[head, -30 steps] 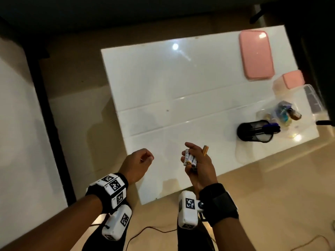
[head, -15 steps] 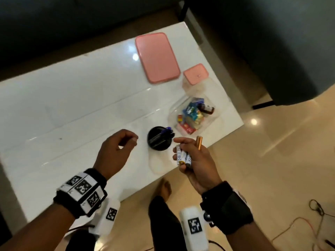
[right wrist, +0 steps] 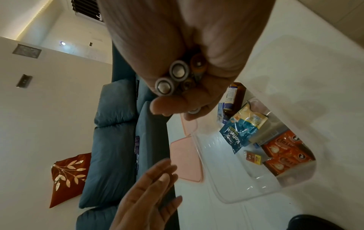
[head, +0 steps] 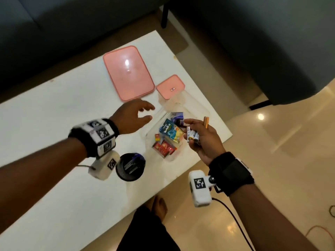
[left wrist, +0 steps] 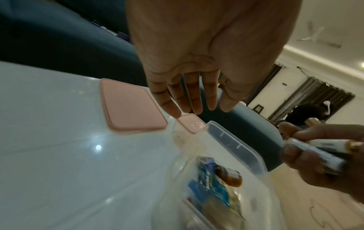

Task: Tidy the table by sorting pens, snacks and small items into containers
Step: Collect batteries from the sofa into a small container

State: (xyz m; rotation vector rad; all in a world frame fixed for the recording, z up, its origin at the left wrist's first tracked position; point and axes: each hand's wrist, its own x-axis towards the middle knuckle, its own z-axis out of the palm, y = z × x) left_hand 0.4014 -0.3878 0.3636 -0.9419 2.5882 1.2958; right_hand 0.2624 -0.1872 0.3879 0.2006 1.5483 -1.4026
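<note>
Your left hand (head: 133,115), curled a second ago, now reaches wide open toward the small pink-lidded box (head: 170,86) at frame centre; right hand (head: 203,137) still grips the batteries (head: 193,135) over the snack tub (head: 203,110), so lid-off likely comes next

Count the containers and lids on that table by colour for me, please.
Pink: 2, the large lid and the small lid.
Clear: 2, the snack tub and the small box under the small lid.
Black: 1, the pen cup.
Total: 5.
</note>
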